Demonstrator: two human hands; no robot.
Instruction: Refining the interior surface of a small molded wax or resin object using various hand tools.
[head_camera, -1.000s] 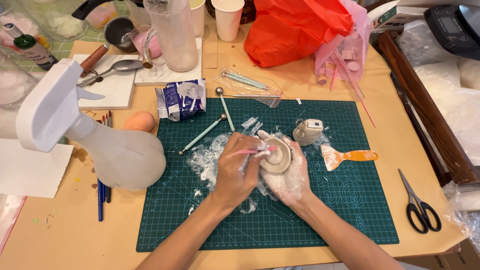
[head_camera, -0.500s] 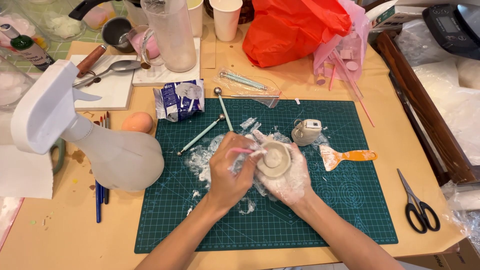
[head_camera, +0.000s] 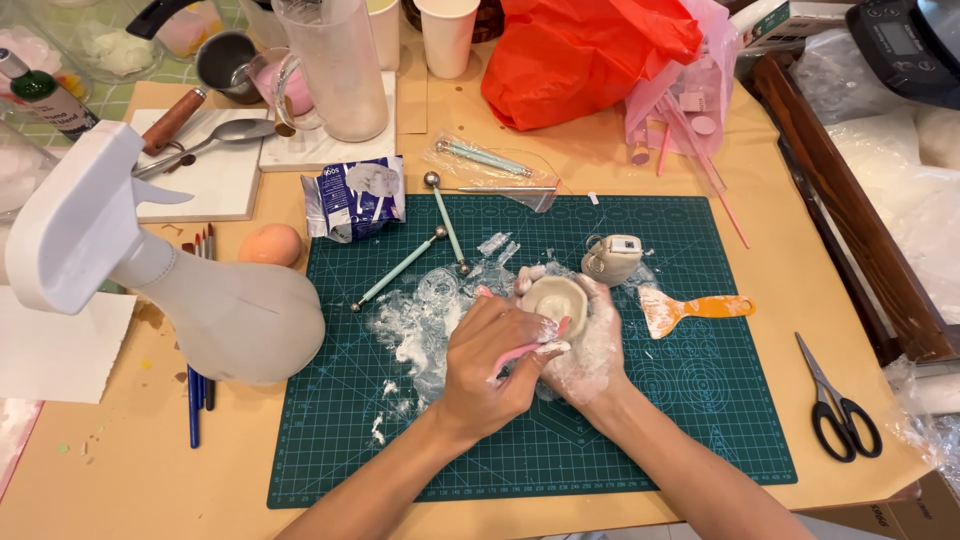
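A person's two hands meet near the centre of a dark green cutting mat (head_camera: 640, 440) on a tan worktable (head_camera: 120, 470). The right hand (head_camera: 590, 345), dusted white, is cupped around a small pale clay bowl (head_camera: 555, 298), fingers wrapped under and beside it. The left hand (head_camera: 495, 365) is closed in a pinch on a slim pink modelling tool (head_camera: 528, 350), whose tip lies against the bowl's near side; the two hands touch.

The bowl sits just above the mat's middle, over a patch of crumpled clear film (head_camera: 420, 325) smeared with white residue that spreads toward 9 o'clock. At 1 o'clock from the bowl, just beside the right fingertips, stands a small pale clay piece (head_camera: 612, 258). At 3 o'clock lies an orange-handled scraper (head_camera: 692, 309), blade toward the hands. At 10 to 11 o'clock two ball-ended metal styluses (head_camera: 445, 222) lie crossed at their tips, with a blue and white packet (head_camera: 355, 197) beyond them at the mat's top left corner.

Off the mat, a large white spray bottle (head_camera: 190, 300) stands at 9 o'clock, a peach-coloured sponge (head_camera: 270, 244) just behind it. Black-handled scissors (head_camera: 835, 400) lie at 4 o'clock near the table's right edge. A red plastic bag (head_camera: 590, 55) fills the far side at 12 o'clock.
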